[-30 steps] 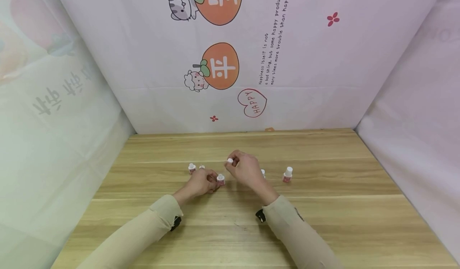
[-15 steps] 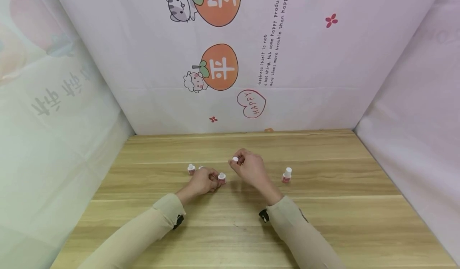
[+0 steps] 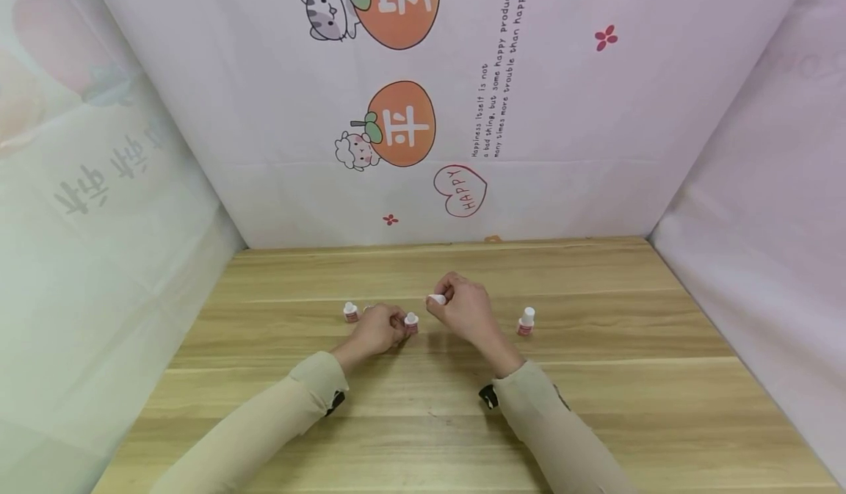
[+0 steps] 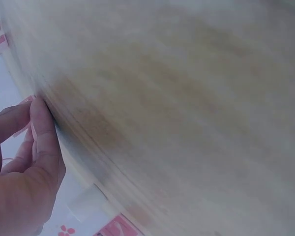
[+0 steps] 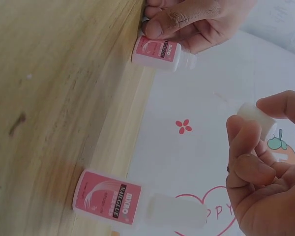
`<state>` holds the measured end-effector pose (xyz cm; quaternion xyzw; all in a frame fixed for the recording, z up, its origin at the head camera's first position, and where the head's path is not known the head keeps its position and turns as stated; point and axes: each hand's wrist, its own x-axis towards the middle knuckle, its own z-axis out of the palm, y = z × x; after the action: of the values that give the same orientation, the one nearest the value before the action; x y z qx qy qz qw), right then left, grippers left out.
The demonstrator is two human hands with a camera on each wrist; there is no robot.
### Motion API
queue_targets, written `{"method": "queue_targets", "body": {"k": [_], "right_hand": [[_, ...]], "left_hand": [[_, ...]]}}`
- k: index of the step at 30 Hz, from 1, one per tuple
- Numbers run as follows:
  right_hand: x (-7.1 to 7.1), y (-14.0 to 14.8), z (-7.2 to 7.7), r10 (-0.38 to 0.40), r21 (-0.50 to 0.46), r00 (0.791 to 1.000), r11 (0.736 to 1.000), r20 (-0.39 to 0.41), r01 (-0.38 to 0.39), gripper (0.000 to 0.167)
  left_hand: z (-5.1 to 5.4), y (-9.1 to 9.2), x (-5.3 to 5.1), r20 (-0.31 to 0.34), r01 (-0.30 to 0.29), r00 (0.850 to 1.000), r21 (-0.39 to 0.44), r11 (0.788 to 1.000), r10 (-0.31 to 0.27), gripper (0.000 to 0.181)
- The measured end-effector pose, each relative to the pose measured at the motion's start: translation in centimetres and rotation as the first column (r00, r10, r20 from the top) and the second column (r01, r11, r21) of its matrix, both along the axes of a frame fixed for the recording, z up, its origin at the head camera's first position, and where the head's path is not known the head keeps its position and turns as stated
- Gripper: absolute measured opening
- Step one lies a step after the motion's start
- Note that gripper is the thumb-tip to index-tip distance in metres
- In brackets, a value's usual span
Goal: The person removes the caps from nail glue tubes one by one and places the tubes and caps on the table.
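Note:
Fingers of the left hand (image 3: 378,331) grip a small pink-labelled glue bottle (image 3: 411,324) standing upright on the table, its narrow nozzle uncovered. A white cap (image 3: 437,299) is pinched between the right hand's (image 3: 468,313) thumb and fingers, above and right of that bottle. The right wrist view shows the cap (image 5: 256,119) apart from the gripped bottle (image 5: 157,53), and a capped bottle (image 5: 108,199) standing nearer. In the left wrist view the left hand (image 4: 29,169) mostly hides its bottle.
One uncapped bottle (image 3: 351,313) stands left of the left hand; another (image 3: 368,308) is mostly hidden behind that hand. To the right, a capped bottle (image 3: 526,321) stands on the wooden table (image 3: 423,420). Printed white cloth (image 3: 555,112) walls the back and sides.
The right hand has shifted right with the cap, which now lies more sideways, and covers a bottle seen earlier behind it. The left hand and its bottle have slid slightly right and away.

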<state>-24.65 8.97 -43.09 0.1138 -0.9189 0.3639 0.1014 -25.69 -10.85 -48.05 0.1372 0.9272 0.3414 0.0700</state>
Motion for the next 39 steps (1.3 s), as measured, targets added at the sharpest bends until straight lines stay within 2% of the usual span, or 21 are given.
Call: {"method": "queue_targets", "body": {"k": [7, 15, 20, 24, 39], "right_hand": [[0.0, 0.3, 0.0, -0.020, -0.002, 1.000, 1.000, 0.018, 0.020, 0.016], [0.2, 0.4, 0.0, -0.015, -0.007, 0.999, 1.000, 0.044, 0.016, 0.016], [0.3, 0.5, 0.0, -0.011, -0.011, 0.999, 1.000, 0.041, 0.011, 0.015], [0.3, 0.5, -0.1, -0.016, -0.003, 0.999, 1.000, 0.034, 0.016, 0.014], [0.5, 0.8, -0.1, -0.021, 0.049, 0.999, 0.999, 0.038, 0.020, 0.013]], "left_hand": [[0.0, 0.5, -0.3, 0.015, -0.025, 1.000, -0.008, 1.000, 0.025, 0.011], [-0.1, 0.9, -0.8, 0.024, -0.029, 0.999, -0.026, 0.999, 0.030, 0.019], [0.0, 1.2, -1.3, 0.031, -0.033, 0.999, -0.063, 0.997, 0.035, 0.018], [0.2, 1.4, -1.5, 0.043, -0.045, 0.998, -0.062, 0.997, 0.048, 0.016], [0.4, 2.0, -2.4, 0.006, -0.066, 0.998, -0.049, 0.997, 0.066, 0.016]]}}
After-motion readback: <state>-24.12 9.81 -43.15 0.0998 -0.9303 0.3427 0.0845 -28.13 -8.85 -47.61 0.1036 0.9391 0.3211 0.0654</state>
